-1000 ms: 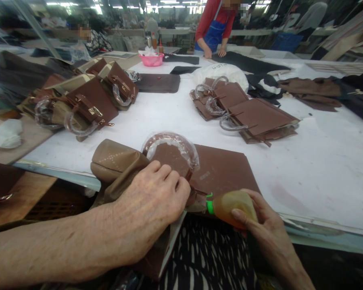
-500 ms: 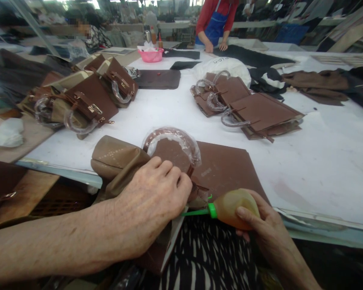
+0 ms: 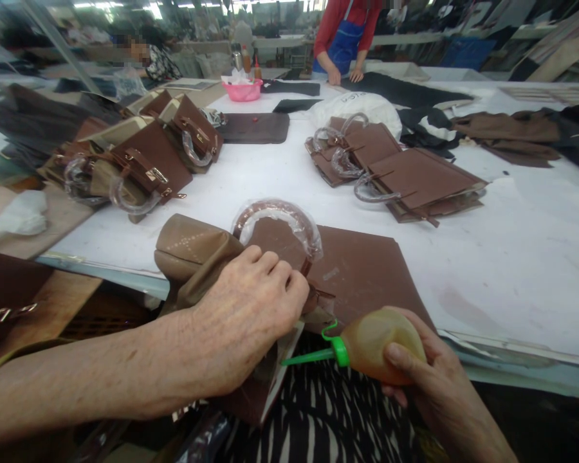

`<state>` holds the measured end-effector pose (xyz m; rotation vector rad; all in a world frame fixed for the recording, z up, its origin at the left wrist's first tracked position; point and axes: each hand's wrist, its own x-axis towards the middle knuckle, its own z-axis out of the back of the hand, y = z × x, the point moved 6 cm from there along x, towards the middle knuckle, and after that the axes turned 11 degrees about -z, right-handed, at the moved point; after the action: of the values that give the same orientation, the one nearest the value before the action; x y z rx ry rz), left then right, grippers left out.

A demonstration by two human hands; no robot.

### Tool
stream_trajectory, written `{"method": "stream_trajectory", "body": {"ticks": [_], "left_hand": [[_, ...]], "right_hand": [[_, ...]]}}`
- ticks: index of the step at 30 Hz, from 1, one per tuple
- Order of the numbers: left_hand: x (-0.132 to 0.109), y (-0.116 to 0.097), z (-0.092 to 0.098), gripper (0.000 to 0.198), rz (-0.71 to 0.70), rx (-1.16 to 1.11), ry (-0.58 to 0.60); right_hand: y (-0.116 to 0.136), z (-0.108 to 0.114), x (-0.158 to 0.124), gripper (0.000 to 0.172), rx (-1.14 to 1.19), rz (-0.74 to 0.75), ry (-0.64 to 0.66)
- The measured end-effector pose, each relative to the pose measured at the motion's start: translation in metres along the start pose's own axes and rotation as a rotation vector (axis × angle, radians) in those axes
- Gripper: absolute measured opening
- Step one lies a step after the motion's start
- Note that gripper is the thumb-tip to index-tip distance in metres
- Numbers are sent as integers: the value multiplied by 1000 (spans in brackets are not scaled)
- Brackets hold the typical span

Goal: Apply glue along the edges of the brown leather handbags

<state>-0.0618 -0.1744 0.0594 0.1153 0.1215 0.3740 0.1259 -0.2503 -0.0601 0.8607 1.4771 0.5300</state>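
Observation:
A brown leather handbag [image 3: 367, 273] lies flat at the near edge of the white table [image 3: 511, 257], its plastic-wrapped handle [image 3: 280, 215] arching up and a tan lining [image 3: 188, 247] bulging at its left. My left hand [image 3: 251, 315] is closed, pinching a flap of the bag near the base of the handle. My right hand [image 3: 429, 379] grips an amber squeeze bottle [image 3: 381, 344] with a green cap. Its green nozzle [image 3: 303, 357] points left toward the lifted edge under my left fingers.
Upright brown bags [image 3: 145, 161] with wrapped handles stand at the left. A stack of flat brown bags [image 3: 400, 177] lies right of centre. Dark leather pieces [image 3: 511, 138] and a pink bowl [image 3: 244, 90] sit farther back. A person in a red top and blue apron [image 3: 345, 38] works at the far side.
The bottle has swung so that its nozzle now points left and slightly down, away from the bag's surface. My left hand keeps its pinch and has hardly moved.

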Motion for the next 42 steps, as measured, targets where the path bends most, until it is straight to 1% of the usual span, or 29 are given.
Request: {"method": "stream_trajectory", "body": {"ticks": [6,11,15,19,26,31,33,36,39,42], "left_hand": [[2,1,1,27,9,-16,11],[3,0,4,27,-3,-26,10],[2,0,4,28,-5,-8,4],[1,0,2,26,-8,11,0],[1,1,1,24,-7,-3,34],[1,3,2,19,-1,-15,33],[2,5,3,19,3,-18,30],[1,6,4,20,11,-13,16],[0,6,4,19,11,-11,23],[0,6,4,18,14,-5,33]], "right_hand": [[2,-7,-8,56,15,-16,-7],[7,-14,-18,57,51,-22,-69],[7,-19,-23,60,114,-59,-70],[3,-20,-28,64,174,-94,-88],[0,-21,-35,69,205,-144,-113],[-3,-23,-37,69,226,-160,-113],[-6,-24,-35,67,243,-172,-101],[-10,-25,-32,60,247,-161,-96],[-13,-24,-28,53,259,-146,-108],[-15,-26,-27,51,284,-159,-99]]}}
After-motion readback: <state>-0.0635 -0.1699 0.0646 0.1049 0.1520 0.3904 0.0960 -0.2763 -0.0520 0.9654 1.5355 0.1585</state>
